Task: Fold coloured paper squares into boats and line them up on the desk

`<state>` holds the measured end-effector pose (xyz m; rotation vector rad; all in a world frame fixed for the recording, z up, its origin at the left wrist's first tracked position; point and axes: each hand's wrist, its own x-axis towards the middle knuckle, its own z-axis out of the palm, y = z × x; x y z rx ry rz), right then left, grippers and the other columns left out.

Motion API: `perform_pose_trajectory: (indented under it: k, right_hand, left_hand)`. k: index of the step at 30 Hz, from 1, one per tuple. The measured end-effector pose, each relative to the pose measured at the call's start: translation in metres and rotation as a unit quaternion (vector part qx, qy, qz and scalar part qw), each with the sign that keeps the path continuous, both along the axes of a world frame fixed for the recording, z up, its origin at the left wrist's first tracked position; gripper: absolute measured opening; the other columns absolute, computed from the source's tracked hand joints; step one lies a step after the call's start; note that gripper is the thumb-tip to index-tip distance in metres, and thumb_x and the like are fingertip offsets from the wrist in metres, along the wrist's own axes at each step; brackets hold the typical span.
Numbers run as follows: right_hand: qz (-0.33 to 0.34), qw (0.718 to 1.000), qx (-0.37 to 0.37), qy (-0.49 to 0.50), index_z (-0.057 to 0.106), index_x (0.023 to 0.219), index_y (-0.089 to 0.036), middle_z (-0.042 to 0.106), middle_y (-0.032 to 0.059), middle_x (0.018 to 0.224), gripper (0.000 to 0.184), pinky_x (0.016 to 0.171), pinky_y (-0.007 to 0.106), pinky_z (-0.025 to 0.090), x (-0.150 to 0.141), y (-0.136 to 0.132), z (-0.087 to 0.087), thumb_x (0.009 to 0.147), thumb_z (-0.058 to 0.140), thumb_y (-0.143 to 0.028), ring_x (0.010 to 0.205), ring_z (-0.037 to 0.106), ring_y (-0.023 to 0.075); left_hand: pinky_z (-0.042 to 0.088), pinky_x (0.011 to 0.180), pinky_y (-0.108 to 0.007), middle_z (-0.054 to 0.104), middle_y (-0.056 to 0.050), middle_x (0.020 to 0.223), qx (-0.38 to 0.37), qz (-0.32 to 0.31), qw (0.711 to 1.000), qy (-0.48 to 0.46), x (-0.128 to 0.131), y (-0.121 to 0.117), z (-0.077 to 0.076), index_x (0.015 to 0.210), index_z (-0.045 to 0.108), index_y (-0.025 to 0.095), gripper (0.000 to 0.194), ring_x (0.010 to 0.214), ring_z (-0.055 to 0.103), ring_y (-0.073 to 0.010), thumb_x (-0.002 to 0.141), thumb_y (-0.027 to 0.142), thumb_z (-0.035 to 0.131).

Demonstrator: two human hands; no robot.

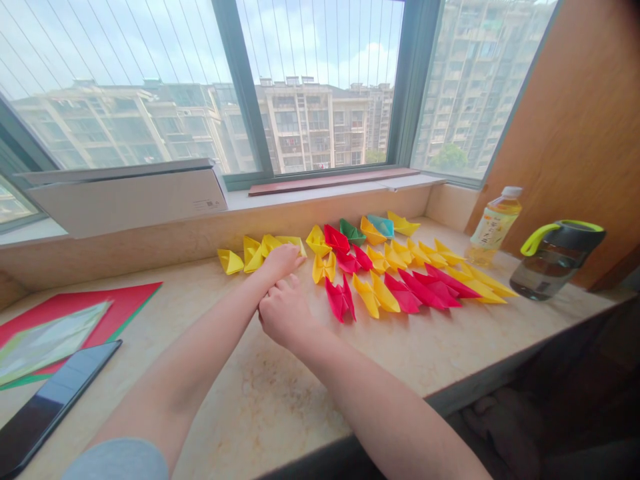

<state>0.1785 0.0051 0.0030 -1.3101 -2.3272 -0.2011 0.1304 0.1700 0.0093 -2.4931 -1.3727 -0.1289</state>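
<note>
Yellow folded paper boats [231,262] stand in a row along the back of the stone ledge. At that row's right end, my left hand [284,261] has its fingers closed at a yellow paper boat [293,241], whose back edge shows beyond the knuckles. My right hand [286,312] is curled just below and in front of the left hand, near its wrist. Its fingertips are hidden, so whatever they may hold cannot be made out. To the right of both hands stand several rows of yellow and red paper boats [341,300], with a green boat [353,232] and a blue boat [383,225] at the back.
A drink bottle [493,230] and a dark water bottle [553,263] stand at the right. Red and green paper sheets [135,297] lie at the left, beside a phone [55,407]. A white box [135,200] rests on the windowsill. The ledge's front edge [525,343] runs along the right.
</note>
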Motion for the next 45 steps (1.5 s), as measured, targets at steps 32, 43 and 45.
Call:
perform_pose_trajectory:
  k: [32, 43, 45]
  right_hand:
    - [-0.011, 1.0, -0.002, 0.026, 0.068, 0.124, -0.013, 0.072, 0.0142, 0.116, 0.036, 0.109, 0.058, 0.028, 0.006, -0.002, 0.01, 0.094, 0.048, -0.016, 0.124, 0.047, 0.0363]
    - [-0.003, 0.999, 0.012, 0.042, 0.072, 0.115, -0.012, 0.074, 0.0132, 0.109, 0.031, 0.108, 0.056, 0.027, 0.006, 0.0, 0.006, 0.094, 0.05, -0.017, 0.119, 0.049, 0.0348]
    - [-0.003, 0.999, 0.014, 0.042, 0.072, 0.115, -0.013, 0.074, 0.0129, 0.109, 0.031, 0.109, 0.056, 0.026, 0.006, 0.001, 0.005, 0.094, 0.05, -0.017, 0.12, 0.049, 0.0346]
  left_hand:
    - [0.026, 0.117, -0.05, 0.052, -0.008, 0.149, -0.072, -0.087, 0.993, 0.024, 0.036, 0.005, 0.025, 0.147, 0.042, 0.029, 0.048, 0.139, 0.045, -0.0246, 0.101, 0.042, 0.034]
    - [0.02, 0.117, -0.06, 0.046, -0.009, 0.154, -0.105, -0.068, 0.992, 0.034, 0.029, 0.003, 0.019, 0.139, 0.051, 0.029, 0.043, 0.143, 0.039, -0.0265, 0.101, 0.041, 0.034]
    - [0.02, 0.117, -0.059, 0.047, -0.009, 0.153, -0.104, -0.068, 0.992, 0.031, 0.029, 0.002, 0.019, 0.137, 0.053, 0.028, 0.043, 0.143, 0.039, -0.026, 0.102, 0.04, 0.033]
